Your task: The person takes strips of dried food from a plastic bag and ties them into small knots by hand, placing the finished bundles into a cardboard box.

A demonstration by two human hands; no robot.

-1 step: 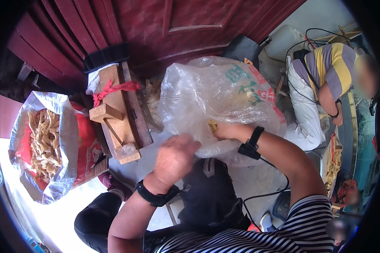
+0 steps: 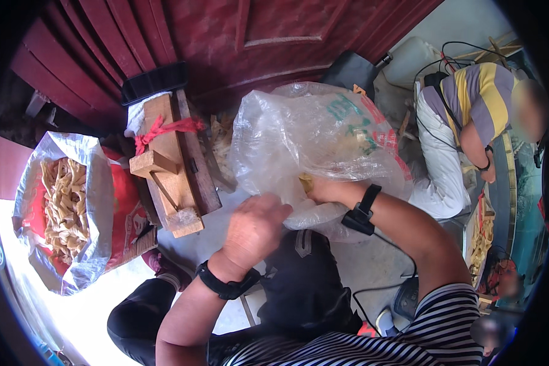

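Since the earlier frame, only the right arm's black band shifts slightly left and nearer. In the head view, the clear plastic bag stands before the person, longer axis left to right, its opening seemingly toward the person. The right hand reaches leftward beside a yellowish piece; fingers are partly hidden, so I cannot tell its grip. The left hand is curled at the near-left rim, its grip also unclear. Bare floor opens leftward, toward the wooden bench.

Green characters and red ones are printed on the clear plastic bag, right of centre in the frame, bent by its creases. At left, white markings, too unclear to read, stand on the red container.
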